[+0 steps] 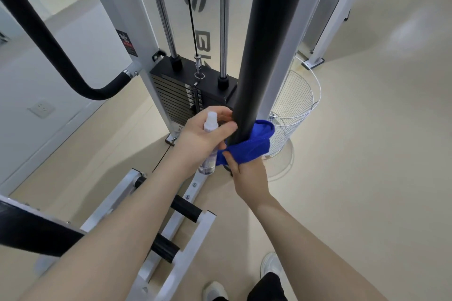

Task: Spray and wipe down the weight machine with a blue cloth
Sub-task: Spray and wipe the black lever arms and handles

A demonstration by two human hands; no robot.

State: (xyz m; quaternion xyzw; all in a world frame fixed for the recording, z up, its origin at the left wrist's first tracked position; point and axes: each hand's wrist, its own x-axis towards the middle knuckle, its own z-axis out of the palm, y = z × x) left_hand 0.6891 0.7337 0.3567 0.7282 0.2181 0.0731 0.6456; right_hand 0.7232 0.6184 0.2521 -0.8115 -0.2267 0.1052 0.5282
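The white weight machine (137,19) fills the view, its black weight stack (176,100) in the middle behind two chrome guide rods. A thick black padded bar (264,44) runs down the centre. A blue cloth (252,144) is wrapped round the bar's lower end, and my right hand (247,176) grips it from below. My left hand (205,137) holds a clear spray bottle (209,144) with a white nozzle, just left of the bar, thumb touching the bar.
A curved black handle (49,51) arcs across the left. White frame rails with black rollers (171,225) lie on the floor below my arms. A white wire basket (293,110) stands behind the bar at right. My shoes (269,266) show at the bottom.
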